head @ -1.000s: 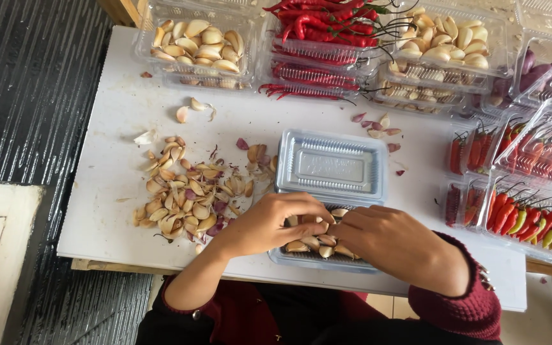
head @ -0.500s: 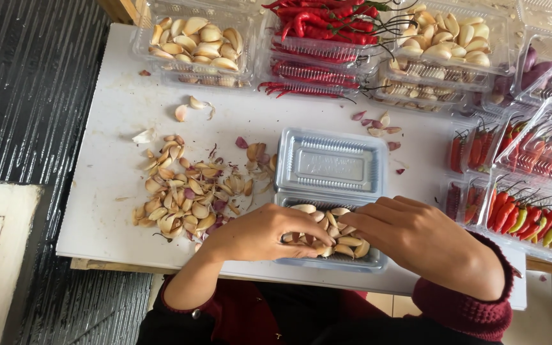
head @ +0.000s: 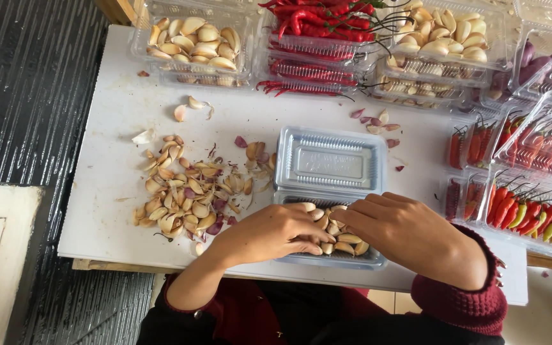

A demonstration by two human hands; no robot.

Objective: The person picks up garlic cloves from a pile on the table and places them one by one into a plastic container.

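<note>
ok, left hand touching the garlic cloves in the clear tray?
Touching. The head view shows the left hand lying on the garlic cloves in the clear tray, fingertips pressed among them, no gap visible.

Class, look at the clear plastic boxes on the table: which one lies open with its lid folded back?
The box of garlic cloves under both hands; its empty lid lies flat behind it. The other boxes, of garlic and chillies, are stacked further back and to the side.
</note>
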